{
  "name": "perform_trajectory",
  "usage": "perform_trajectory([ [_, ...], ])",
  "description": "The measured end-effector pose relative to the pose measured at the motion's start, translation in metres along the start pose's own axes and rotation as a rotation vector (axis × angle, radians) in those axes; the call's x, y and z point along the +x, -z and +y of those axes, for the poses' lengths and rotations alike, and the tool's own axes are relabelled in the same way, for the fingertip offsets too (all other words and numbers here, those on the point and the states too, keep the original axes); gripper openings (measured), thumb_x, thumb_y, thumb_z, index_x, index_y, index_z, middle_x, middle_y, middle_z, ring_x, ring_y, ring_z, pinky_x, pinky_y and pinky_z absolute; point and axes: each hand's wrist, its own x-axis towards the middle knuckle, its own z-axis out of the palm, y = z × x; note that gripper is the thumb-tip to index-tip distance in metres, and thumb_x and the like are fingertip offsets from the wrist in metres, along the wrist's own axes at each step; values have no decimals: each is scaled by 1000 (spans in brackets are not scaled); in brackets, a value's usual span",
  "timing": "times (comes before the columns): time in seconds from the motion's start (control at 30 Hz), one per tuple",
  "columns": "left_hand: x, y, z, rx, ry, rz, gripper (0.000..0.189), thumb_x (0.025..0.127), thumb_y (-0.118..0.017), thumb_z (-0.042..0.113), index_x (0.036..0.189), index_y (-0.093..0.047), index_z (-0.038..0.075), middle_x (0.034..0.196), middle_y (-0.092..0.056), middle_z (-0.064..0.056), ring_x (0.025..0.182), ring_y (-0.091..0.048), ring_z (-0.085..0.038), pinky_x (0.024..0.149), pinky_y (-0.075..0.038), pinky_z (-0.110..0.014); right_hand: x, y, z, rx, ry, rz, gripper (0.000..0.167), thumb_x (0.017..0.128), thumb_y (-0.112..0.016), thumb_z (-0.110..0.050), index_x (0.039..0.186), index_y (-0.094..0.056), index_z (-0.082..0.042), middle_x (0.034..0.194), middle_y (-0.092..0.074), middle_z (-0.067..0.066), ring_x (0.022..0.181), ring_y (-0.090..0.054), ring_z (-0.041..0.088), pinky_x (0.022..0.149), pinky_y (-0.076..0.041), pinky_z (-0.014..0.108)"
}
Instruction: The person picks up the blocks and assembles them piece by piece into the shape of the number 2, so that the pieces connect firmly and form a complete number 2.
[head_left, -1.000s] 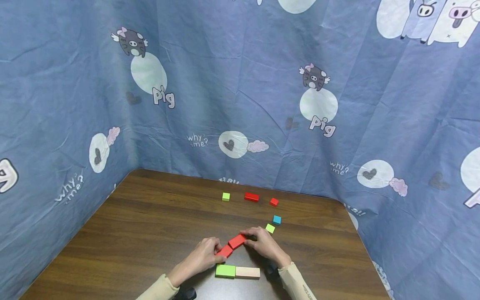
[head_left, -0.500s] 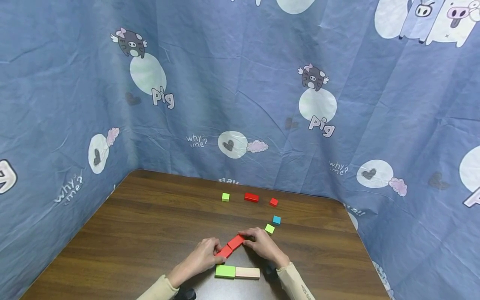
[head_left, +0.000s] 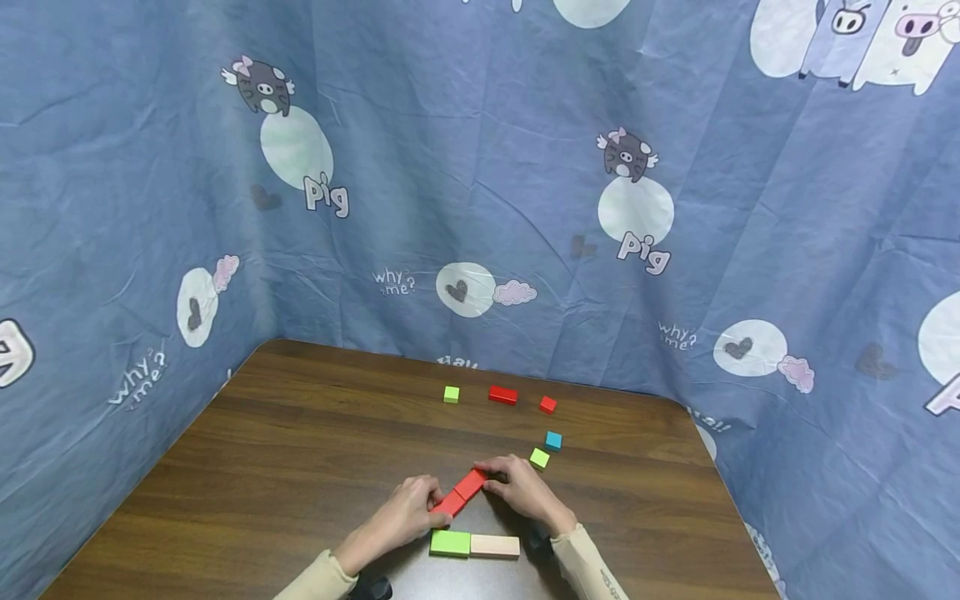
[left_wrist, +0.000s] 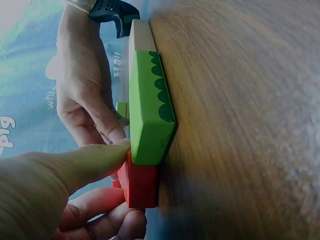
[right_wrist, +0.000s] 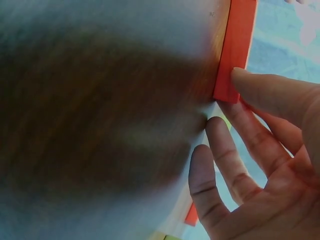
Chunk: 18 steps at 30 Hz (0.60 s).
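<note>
Two red blocks lie end to end in a slanted line on the table. My left hand (head_left: 411, 508) pinches the nearer red block (head_left: 451, 503) between thumb and fingers; in the left wrist view, that red block (left_wrist: 142, 185) shows past the green one. At the far end, my right hand (head_left: 519, 487) grips the other red block (head_left: 472, 482). Its thumb presses the side of this red block (right_wrist: 235, 55) in the right wrist view. Nearer the body, a green block (head_left: 450, 543) with a scalloped dark edge stands against a plain wooden block (head_left: 495, 546).
Farther back lie a green cube (head_left: 451, 394), a long red block (head_left: 503, 395) and a small red block (head_left: 548, 404). A blue cube (head_left: 553, 440) and another green cube (head_left: 539, 457) sit just beyond the right hand. A patterned blue cloth (head_left: 480, 208) hangs behind the brown table (head_left: 315, 433).
The right hand has shifted slightly left and towards the body with its red block. The offset between the two red blocks has closed, and they now line up. The left hand stays put.
</note>
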Motion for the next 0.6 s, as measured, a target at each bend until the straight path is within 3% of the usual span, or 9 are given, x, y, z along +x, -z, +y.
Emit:
perform_trajectory([
  [0.6,-1,0,2,0,19,-12,26,69,-83,18,76,-60,9,70,-53,1,59,-42,-3,52,-34,-20,-1,0,-1,50,-29,-5,36,87,-70,-15,123,-66,-11,115,-69,1,108,-61,19,93,-47,39],
])
